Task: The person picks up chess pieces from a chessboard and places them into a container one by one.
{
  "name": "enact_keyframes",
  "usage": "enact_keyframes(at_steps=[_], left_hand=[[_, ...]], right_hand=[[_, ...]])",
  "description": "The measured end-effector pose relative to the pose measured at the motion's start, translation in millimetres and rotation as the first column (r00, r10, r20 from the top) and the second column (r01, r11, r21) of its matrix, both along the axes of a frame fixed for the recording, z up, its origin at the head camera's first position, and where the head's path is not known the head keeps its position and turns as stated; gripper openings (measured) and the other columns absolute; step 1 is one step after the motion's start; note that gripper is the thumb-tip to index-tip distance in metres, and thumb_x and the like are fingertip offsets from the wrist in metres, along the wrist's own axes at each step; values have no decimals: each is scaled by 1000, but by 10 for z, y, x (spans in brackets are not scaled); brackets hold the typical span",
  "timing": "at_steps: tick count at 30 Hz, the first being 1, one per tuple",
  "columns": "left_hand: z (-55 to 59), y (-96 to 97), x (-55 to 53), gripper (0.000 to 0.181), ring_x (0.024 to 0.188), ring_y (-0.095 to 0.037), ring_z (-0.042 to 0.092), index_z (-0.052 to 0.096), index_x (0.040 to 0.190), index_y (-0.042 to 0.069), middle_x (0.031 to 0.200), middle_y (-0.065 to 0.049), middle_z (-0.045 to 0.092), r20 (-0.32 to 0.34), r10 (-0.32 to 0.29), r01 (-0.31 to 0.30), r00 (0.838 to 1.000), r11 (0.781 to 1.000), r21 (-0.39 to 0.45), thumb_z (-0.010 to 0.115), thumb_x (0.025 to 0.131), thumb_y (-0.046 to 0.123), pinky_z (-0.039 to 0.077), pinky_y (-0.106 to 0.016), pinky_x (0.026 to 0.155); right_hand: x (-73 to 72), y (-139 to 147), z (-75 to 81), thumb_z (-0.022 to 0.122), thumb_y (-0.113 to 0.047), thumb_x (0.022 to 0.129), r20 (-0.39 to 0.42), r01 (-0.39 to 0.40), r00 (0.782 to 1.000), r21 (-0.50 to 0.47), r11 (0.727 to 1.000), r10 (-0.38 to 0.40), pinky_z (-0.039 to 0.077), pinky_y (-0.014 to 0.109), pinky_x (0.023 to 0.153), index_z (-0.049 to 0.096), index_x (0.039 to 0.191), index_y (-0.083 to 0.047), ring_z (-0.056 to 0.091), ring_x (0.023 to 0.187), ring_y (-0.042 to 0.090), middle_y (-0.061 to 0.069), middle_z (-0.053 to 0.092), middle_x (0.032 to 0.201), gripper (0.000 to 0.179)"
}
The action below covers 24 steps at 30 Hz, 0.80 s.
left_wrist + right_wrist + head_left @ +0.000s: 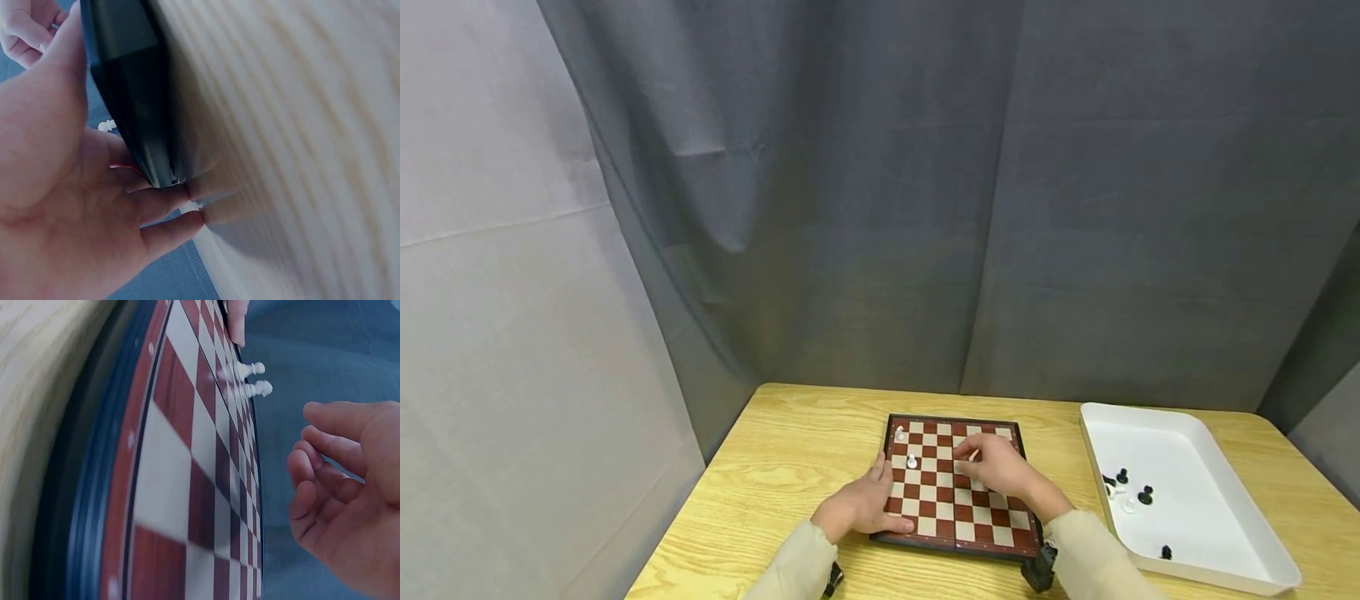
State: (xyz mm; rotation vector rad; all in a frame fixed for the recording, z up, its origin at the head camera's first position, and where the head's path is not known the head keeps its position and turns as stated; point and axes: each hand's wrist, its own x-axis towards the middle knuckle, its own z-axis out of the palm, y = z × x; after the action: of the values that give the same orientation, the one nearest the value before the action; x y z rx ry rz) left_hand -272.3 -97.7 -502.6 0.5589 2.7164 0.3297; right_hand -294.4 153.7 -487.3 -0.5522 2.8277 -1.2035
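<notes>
A chequered red and cream chessboard (928, 527) in a black frame lies unfolded on the wooden table. Two white chess pieces stand on its far left part, a round-headed pawn (253, 370) and a second piece (259, 389) with an uneven top. My left hand (867, 502) rests at the board's left side, thumb over the near left corner and fingers stretched along the edge. Over the board's right half hovers my right hand (997, 467). In the right wrist view its fingers (303, 465) are loosely bent, thumb apart, with no piece showing between them.
A shallow white tray (1217, 500) stands right of the board. Several black and white chess pieces lie in its left part, among them a black one (1166, 552) near the front wall. Grey curtains (880, 250) hang behind the table.
</notes>
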Motion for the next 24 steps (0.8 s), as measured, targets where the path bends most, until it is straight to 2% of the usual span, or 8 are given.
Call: enact_keyframes(at_steps=[8, 14, 18, 24], left_hand=[[-5, 19, 4, 108, 138, -30, 27, 14, 151, 2, 157, -15, 3, 19, 1, -2, 1000, 1000, 17, 61, 78, 65, 36, -40, 103], [5, 21, -10, 108, 139, -29, 25, 14, 152, 2, 157, -15, 3, 3, -7, 7, 1000, 1000, -3, 59, 78, 67, 36, -39, 103], [4, 19, -22, 107, 138, -29, 26, 14, 152, 3, 157, -15, 2, 1, -9, 9, 1000, 1000, -12, 59, 78, 67, 38, -39, 102], [-29, 10, -41, 108, 137, -30, 29, 15, 151, 2, 157, -16, 3, -3, -10, 10, 1000, 1000, -27, 58, 78, 68, 38, -38, 101]], right_hand=[[-47, -209, -85, 68, -9, 87, 11, 11, 1000, 23, 1000, -11, 49, 36, 70, 67, 107, -3, 58, 85, 16, 4, 63, 98, 21], [-102, -329, -83, 69, -11, 87, -16, -4, 1000, 55, 998, 5, 50, 39, 71, 68, 107, -4, 60, 87, 20, 7, 64, 102, 21], [-149, -403, -73, 69, -11, 87, 0, 11, 1000, 49, 999, -11, 51, 39, 71, 68, 108, -3, 62, 87, 22, 8, 64, 104, 22], [-225, -490, -134, 70, -11, 86, -16, 12, 1000, 51, 999, -11, 51, 42, 76, 67, 110, -1, 61, 95, 28, 11, 63, 109, 25]])
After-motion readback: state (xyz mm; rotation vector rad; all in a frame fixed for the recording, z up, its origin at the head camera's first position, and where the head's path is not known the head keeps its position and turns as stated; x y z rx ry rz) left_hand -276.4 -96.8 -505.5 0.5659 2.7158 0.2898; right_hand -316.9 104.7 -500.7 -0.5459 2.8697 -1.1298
